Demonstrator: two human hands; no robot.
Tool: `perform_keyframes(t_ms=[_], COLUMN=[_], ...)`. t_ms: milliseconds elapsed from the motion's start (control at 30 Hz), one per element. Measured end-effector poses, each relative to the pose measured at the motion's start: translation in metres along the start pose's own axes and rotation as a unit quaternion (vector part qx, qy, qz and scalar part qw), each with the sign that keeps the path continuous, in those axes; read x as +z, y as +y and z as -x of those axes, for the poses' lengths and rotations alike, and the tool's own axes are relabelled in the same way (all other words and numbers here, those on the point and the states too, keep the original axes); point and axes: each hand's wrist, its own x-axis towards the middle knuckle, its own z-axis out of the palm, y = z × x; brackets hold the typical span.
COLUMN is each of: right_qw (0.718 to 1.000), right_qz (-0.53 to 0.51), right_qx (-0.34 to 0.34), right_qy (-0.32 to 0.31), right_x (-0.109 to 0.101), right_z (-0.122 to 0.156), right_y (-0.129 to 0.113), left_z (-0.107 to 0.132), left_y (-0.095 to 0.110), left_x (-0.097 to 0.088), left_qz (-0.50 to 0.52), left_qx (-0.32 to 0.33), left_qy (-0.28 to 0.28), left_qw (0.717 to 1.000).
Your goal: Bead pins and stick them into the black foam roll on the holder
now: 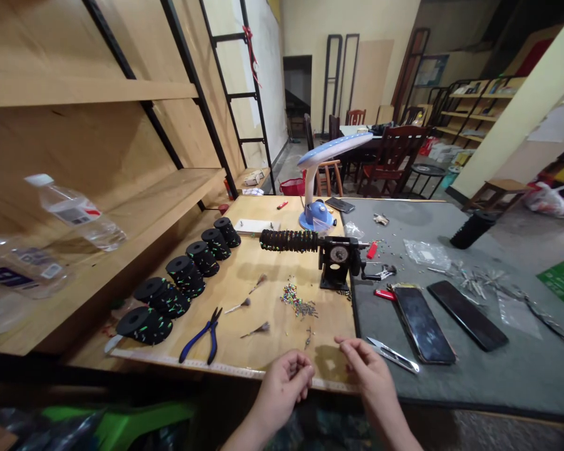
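- Just beyond my left hand, a small metal fitting lies on the wooden board, touched by neither hand.
- My left fingers curl narrowly; my right hand pinches. I cannot tell whether either holds something fine.
- Beads lie heaped beyond, presumably for easy reach.
- Pliers and snips flank both hands, apparently for quick pickup.

Muted indoor light; soft shadows; stretched edges.

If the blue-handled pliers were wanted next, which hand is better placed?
Probably the left hand: it is nearer the pliers, while the right hand is farther off, beside the silver snips.
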Motion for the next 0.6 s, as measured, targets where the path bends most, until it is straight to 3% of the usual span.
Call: perform_keyframes(t_ms=[67, 100, 233, 333, 400, 500, 567, 600], right_qw=[0.987, 0.965, 0.834, 0.753, 0.720, 0.705, 0.730, 0.758], right_qz=[0.137, 0.224, 0.484, 0.579, 0.611, 0.631, 0.613, 0.588], right_qx=[-0.082, -0.126, -0.262, -0.313, -0.330, -0.325, -0.301, -0.279], right_qy=[0.028, 0.045, 0.045, 0.003, -0.006, -0.002, 0.018, 0.029], right_x=[-0.029, -0.044, -0.091, -0.104, -0.104, -0.099, -0.096, -0.096], right_z=[-0.005, -0.007, -0.015, -0.017, -0.019, -0.022, -0.024, -0.024], right_y=[-0.002, -0.001, 0.009, 0.019, 0.021, 0.018, 0.014, 0.012], left_z=[0.004, 0.005, 0.009, 0.009, 0.009, 0.010, 0.011, 0.012], left_y=[-0.003, -0.003, -0.003, -0.003, -0.005, -0.008, -0.010, -0.010], left_x=[-0.001, -0.001, -0.002, -0.002, -0.001, 0.001, 0.000, 0.000], left_qz=[0.003, 0.007, 0.027, 0.017, -0.003, -0.055, -0.105, -0.128], left_qx=[-0.013, -0.022, -0.060, -0.058, -0.035, 0.019, 0.054, 0.068], left_qy=[-0.001, -0.002, -0.007, -0.001, 0.008, 0.038, 0.057, 0.063], left_qw=[1.000, 1.000, 0.998, 0.998, 0.999, 0.998, 0.991, 0.987])
